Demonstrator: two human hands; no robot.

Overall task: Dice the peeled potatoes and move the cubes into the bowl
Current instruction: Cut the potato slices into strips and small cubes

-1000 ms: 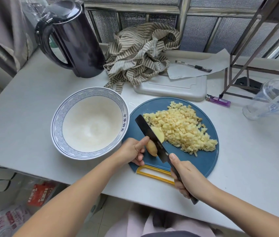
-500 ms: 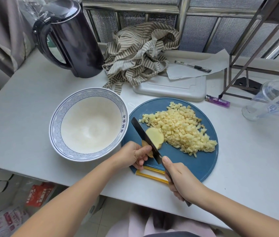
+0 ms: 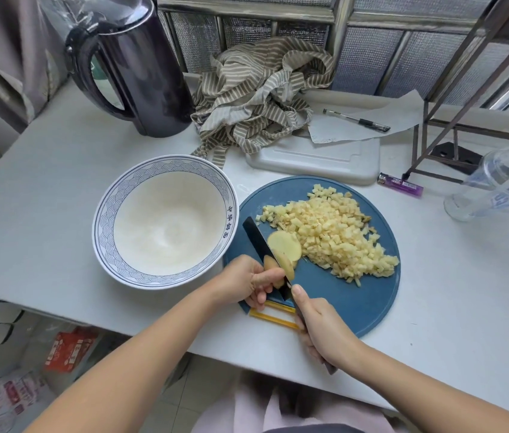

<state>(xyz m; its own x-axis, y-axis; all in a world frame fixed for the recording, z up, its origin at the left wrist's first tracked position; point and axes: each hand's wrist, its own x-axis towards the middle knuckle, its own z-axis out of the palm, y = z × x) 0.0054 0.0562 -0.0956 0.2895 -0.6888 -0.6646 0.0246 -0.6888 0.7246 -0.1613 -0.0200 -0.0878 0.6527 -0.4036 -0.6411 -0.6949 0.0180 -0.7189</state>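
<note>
**Second slice off the last potato stub**

Since the earlier frame the knife [image 3: 256, 237] has come down again. A fresh slice [image 3: 288, 266] now leans against the right side of the blade, just beside the round slice [image 3: 284, 244] lying flat.

Furthest to my left, the bowl [image 3: 103, 220] sits just beside the blue cutting board [image 3: 356, 304] and has no potato in it yet. My left hand [image 3: 247, 280] is at the near left edge of the board. Its fingers curl round the small potato stub [image 3: 269, 264] and hold it against the left side of the blade. The black blade runs away from me, with its tip towards the bowl's rim. My right hand [image 3: 318, 328] is wrapped round the knife handle, with the forefinger stretched forward along the top. Further right, the heap of cubes [image 3: 331, 235] covers the far middle of the board and touches the flat slice.

I judge that I am late in the dicing and slicing the last piece. The stub is small and my fingertips sit close to the edge, so the next cut calls for tucking them back or laying the stub flat. The slices then need stacking and cutting into strips, then crosswise into cubes. None of the cubes has been moved yet. Since the bowl is so near, I expect to scrape the heap leftwards with the blade without lifting it far.
</note>
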